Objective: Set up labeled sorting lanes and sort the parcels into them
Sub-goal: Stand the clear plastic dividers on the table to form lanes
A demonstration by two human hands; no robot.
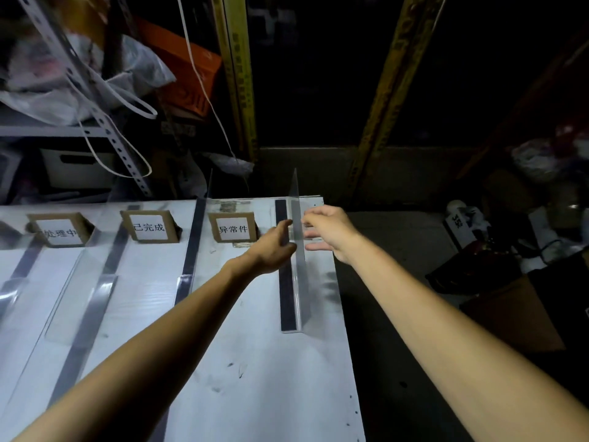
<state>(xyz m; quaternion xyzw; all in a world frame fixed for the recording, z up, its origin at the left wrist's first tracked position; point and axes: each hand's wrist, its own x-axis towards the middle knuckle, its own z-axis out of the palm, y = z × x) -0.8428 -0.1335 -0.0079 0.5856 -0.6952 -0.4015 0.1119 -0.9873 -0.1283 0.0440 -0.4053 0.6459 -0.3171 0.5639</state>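
Dim room, cluttered shelving [47, 130], dark floor [398, 250]

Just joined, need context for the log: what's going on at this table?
A person is setting up the lanes. The left hand and right hand flank a clear divider, fingers against its two faces. It stands upright beside a black strip near the right edge of the white table. Another divider and three label cards, the nearest, stand to the left. It looks like lane setup, with sorting not yet begun.
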